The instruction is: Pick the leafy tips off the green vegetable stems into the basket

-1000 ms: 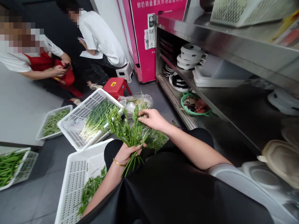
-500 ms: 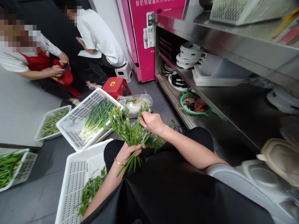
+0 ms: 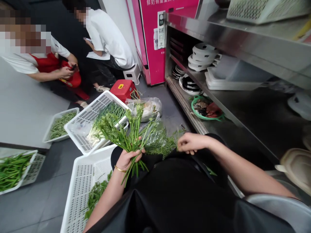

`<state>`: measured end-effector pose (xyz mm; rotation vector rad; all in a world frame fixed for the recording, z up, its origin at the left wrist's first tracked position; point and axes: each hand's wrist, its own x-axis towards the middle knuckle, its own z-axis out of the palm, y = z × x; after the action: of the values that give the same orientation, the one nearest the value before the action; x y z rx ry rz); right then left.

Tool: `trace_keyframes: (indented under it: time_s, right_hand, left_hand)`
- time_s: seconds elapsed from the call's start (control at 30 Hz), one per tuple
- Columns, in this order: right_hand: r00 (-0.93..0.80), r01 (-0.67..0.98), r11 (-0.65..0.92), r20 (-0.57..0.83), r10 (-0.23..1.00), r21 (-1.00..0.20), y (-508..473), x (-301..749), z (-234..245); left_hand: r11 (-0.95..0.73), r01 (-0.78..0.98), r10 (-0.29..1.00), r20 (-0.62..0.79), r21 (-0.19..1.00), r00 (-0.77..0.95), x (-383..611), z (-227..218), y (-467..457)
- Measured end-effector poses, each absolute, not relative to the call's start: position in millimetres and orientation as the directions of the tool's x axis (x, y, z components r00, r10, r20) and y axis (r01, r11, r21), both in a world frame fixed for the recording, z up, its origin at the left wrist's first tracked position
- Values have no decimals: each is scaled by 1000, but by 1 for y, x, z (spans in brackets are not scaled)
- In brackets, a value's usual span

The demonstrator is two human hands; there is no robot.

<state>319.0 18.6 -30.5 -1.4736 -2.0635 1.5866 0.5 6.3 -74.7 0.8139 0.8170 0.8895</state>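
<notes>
My left hand (image 3: 128,158), with a gold bracelet at the wrist, is closed round a bunch of leafy green stalks (image 3: 133,132). The leafy tops fan up and away, and the cut ends hang below the fist. My right hand (image 3: 193,142) is apart from the bunch, over my right thigh, its fingers curled together; what they hold, if anything, is hidden. Beside it, clear plastic and loose green sprigs (image 3: 162,145) lie between my knees. At my left, a white basket (image 3: 75,174) has leafy greens (image 3: 97,191) in it.
Ahead stand a basket (image 3: 73,131) of scallions (image 3: 111,113), a red stool (image 3: 122,89) and a filled plastic bag (image 3: 148,108). Baskets of green beans (image 3: 62,124) and long green stalks (image 3: 14,170) are at left. Two people sit beyond. A steel shelf (image 3: 225,111) with dishes runs along the right.
My right hand has moved from the top of the bunch, right and down to beside my thigh. The bunch stays in my left hand, its tops spread wider. The view has shifted slightly.
</notes>
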Motion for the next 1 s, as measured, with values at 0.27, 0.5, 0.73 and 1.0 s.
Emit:
trace_keyframes:
  time_s: [0.27,0.5,0.73,1.0]
  right_hand:
    - [-272,371,128,24,962,-920,59,240,-8]
    - [-248,-102,-50,-23,969,-994,57,211,-30]
    - [-353,132,72,21,935,-989,54,227,-25]
    - [-549,740,641,369,750,-202,41,258,22]
  left_hand:
    - [388,-242,871,-268,889,411,24,-67,4]
    - [335,-341,927,-241,879,288,21,-64,1]
    - [269,-239,955,-225,933,194,26,-68,5]
    - [186,-66,968,-172,980,181,24,-67,9]
